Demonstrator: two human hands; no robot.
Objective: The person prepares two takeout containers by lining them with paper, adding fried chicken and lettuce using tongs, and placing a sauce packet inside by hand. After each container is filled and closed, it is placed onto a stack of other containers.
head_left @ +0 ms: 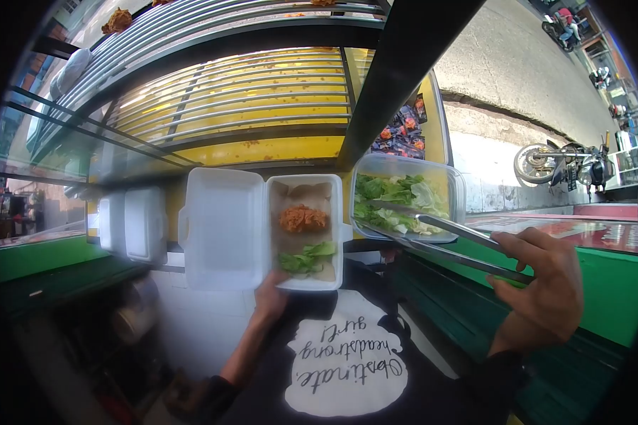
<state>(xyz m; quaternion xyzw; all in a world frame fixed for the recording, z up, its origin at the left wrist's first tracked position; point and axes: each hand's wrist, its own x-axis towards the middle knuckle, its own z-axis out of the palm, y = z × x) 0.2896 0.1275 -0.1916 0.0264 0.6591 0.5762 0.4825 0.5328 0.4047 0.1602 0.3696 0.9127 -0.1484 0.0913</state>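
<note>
My left hand (271,292) is at the near edge of an open white foam box (225,230), its fingers partly hidden by the rim. Brown paper lines the box, with a piece of fried chicken (304,219) in the middle and green lettuce (308,259) at the near end. On the right, my right hand (539,283) is closed around long metal tongs (468,232). The tong tips reach over cut lettuce (397,190) in a clear plastic tub (458,195); whether they pinch a leaf I cannot tell.
Metal racks (234,92) over a yellow surface stand beyond the boxes, behind a dark upright post (397,71). Closed foam boxes (145,223) sit at the left. A parked motorcycle (578,166) is on the street at the right.
</note>
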